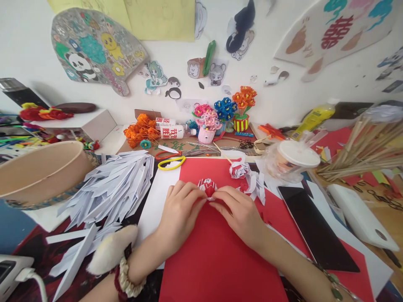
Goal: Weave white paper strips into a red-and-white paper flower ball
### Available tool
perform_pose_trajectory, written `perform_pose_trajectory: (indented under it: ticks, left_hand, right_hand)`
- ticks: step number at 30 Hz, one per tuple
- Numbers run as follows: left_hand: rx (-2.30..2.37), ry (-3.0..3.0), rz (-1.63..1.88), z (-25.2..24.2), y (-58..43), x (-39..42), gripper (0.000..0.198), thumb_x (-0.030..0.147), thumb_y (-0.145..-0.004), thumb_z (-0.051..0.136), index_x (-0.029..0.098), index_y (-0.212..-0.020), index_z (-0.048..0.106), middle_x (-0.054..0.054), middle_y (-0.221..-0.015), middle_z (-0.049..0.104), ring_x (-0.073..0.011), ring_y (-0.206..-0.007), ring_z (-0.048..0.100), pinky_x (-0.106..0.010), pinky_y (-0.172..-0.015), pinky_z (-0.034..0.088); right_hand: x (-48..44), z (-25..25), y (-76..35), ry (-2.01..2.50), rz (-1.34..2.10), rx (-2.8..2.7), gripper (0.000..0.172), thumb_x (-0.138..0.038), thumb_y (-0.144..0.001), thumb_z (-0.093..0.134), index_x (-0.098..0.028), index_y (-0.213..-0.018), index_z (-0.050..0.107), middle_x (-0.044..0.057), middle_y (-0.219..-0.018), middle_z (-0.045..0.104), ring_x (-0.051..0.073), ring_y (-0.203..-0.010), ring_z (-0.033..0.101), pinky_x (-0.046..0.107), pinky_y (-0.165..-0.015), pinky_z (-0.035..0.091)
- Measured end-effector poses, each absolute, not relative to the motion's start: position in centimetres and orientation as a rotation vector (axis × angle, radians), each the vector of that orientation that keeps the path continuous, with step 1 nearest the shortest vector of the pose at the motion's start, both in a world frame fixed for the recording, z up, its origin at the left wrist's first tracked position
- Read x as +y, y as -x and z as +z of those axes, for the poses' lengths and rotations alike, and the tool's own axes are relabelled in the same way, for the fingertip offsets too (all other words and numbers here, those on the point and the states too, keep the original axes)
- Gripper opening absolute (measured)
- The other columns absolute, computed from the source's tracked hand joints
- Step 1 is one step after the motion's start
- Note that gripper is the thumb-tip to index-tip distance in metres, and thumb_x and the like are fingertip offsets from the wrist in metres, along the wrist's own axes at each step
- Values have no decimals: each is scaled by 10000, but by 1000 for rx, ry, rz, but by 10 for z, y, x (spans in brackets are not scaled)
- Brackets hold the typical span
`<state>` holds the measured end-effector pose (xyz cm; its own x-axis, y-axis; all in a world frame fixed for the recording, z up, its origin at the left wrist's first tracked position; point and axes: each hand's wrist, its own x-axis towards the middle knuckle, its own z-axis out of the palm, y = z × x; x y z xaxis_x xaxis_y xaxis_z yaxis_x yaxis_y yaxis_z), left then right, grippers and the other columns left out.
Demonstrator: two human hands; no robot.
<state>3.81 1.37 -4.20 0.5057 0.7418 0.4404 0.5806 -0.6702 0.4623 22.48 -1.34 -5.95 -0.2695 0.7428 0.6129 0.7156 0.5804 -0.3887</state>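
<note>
Both my hands rest on a big red paper sheet [220, 260] in front of me. My left hand [180, 212] and my right hand [239, 214] pinch a small folded red-and-white paper piece [207, 186] between their fingertips, fingers pressed together on it. Just behind lies a crumpled red-and-white paper flower [239, 168] with white paper scraps [256, 184] beside it.
A pile of folded white paper strips [110, 188] lies at the left by a round tan box [40, 172]. Yellow scissors [171, 162], glue bottles [171, 131], paper flower pots [241, 110], a lidded cup [297, 156], wooden sticks [362, 155] and a dark tablet [315, 228] surround the sheet.
</note>
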Motion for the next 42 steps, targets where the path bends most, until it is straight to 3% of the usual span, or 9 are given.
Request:
perform_pose_trajectory:
  ticks: [5, 10, 14, 18, 23, 28, 31, 34, 42]
  left_hand:
    - [1107, -2344, 878, -43, -42, 14, 120, 92, -948, 568, 195, -895, 600, -12, -914, 652, -193, -853, 507, -321, -769, 382]
    - [1111, -2434, 875, -45, -42, 16, 63, 169, -914, 660, 215, -923, 619, -4, -933, 671, -209, -879, 513, -334, -759, 346]
    - [1119, -2443, 943, -40, -43, 15, 99, 148, -935, 606, 221, -869, 617, -2, -891, 679, -202, -834, 502, -342, -736, 319]
    - [1147, -2273, 943, -26, -44, 11, 134, 146, -928, 607, 217, -814, 606, 11, -832, 662, -197, -817, 484, -341, -746, 304]
    - [1125, -2004, 796, -8, -40, 5, 139, 240, -925, 597, 230, -786, 596, 17, -808, 623, -210, -849, 482, -356, -803, 297]
    - [1131, -1824, 847, -9, -37, 10, 118, 297, -867, 611, 230, -769, 612, -15, -914, 604, -243, -952, 494, -408, -897, 311]
    - [1169, -1810, 884, -14, -39, 12, 128, 288, -857, 613, 228, -745, 631, -33, -952, 606, -253, -975, 500, -429, -918, 323]
    - [1228, -1827, 911, -19, -42, 10, 125, 269, -876, 609, 230, -763, 643, -38, -971, 622, -248, -974, 510, -421, -902, 353]
    - [1415, -2241, 1076, -24, -47, 1, 83, 227, -876, 690, 248, -796, 679, -38, -1064, 649, -259, -963, 508, -423, -848, 376]
  right_hand:
    - [-12, -61, -224, 1187, 22, -1992, 200, -157, -1017, 489, -191, -874, 623, 64, -809, 687, 193, -703, 647, 309, -651, 489]
    - [-7, -62, -225, 1194, 54, -1967, 227, -92, -987, 486, -200, -827, 606, 50, -774, 669, 184, -684, 613, 306, -643, 468]
    - [-7, -57, -221, 1176, 50, -1943, 263, -29, -951, 463, -203, -783, 566, 42, -736, 636, 180, -666, 575, 301, -626, 442]
    - [-11, -44, -217, 1194, 261, -1829, 258, 2, -898, 441, -209, -776, 526, 29, -747, 592, 173, -688, 561, 284, -612, 424]
    - [-14, -26, -217, 1231, 820, -1674, 213, -132, -904, 517, -211, -706, 522, -12, -700, 518, 146, -632, 486, 271, -576, 376]
    - [-11, -18, -222, 1250, 1086, -1539, 208, -361, -857, 670, -196, -734, 645, -2, -759, 537, 152, -660, 468, 291, -603, 373]
    - [-13, -17, -220, 1351, 1060, -1524, 173, -362, -794, 757, -200, -762, 702, -6, -787, 529, 149, -663, 456, 294, -610, 365]
    - [-16, -19, -215, 1424, 965, -1506, 71, -251, -810, 731, -210, -757, 708, -2, -806, 543, 154, -681, 481, 297, -628, 383]
    - [-19, -34, -208, 1431, 660, -1477, 142, -141, -873, 620, -215, -752, 614, 11, -788, 572, 172, -659, 528, 291, -596, 450]
